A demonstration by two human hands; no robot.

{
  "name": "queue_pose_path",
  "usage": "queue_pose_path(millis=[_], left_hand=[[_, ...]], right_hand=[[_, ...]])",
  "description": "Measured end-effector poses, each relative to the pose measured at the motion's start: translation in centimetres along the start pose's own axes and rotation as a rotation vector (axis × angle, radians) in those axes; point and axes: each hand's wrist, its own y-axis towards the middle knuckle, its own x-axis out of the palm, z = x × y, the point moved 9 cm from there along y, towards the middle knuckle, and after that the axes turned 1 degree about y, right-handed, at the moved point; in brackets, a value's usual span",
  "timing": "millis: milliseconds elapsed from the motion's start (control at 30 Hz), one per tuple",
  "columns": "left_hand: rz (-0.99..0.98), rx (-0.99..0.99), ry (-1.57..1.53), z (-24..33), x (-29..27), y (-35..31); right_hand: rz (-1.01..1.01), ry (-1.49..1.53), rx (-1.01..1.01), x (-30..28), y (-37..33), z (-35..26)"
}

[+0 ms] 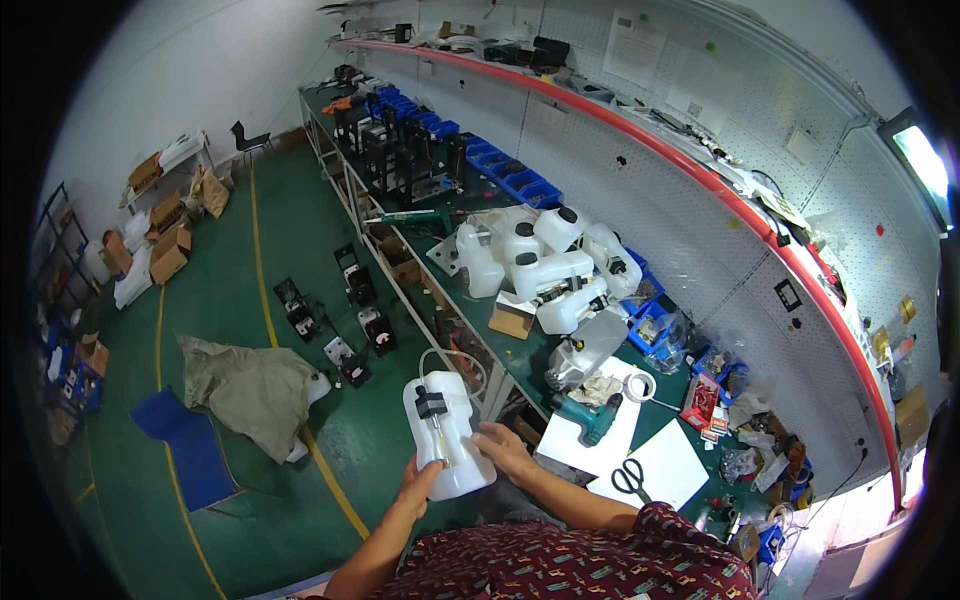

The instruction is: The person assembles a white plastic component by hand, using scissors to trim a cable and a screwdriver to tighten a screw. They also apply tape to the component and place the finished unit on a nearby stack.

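A white translucent plastic tank point(459, 480) is held up in front of me at the bench edge, above the floor. On its face sits a black fitting with a clear stem below it, and a thin clear tube point(482, 358) loops from its top. My left hand point(418, 486) grips the lower left side, thumb on the front. On the right side rests my right hand point(506, 452), its fingers against the wall; the far fingertips are hidden. Several similar white tanks point(548, 272) with black caps are heaped on the bench ahead to the right.
On the green bench lie a green cordless drill point(588, 418), black-handled scissors point(630, 478), white paper point(668, 467), a roll of white tape point(639, 386) and blue parts bins point(512, 178). To the left, the floor holds black devices point(346, 360), a cloth-covered item point(250, 392) and a blue chair point(188, 445).
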Motion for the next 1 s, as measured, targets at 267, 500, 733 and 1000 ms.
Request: queue_pose_path(millis=[267, 500, 733, 1000], left_hand=[[-0.069, -0.023, 0.139, 12.6, 4.9, 17.2], [-0.127, -0.138, 0.36, 25.3, 15.5, 35.6], [0.141, -0.009, 0.371, 28.1, 19.5, 50.1], [-0.232, 0.3, 0.105, 26.8, 21.3, 51.1]], right_hand=[[0.056, 0.266, 0.072, -6.6, 10.1, -0.8], [0.134, 0.31, 0.017, -13.2, 15.2, -5.3], [0.354, 0.462, 0.046, -19.0, 12.4, -2.8], [0.332, 0.277, 0.264, -16.7, 13.0, -3.1]])
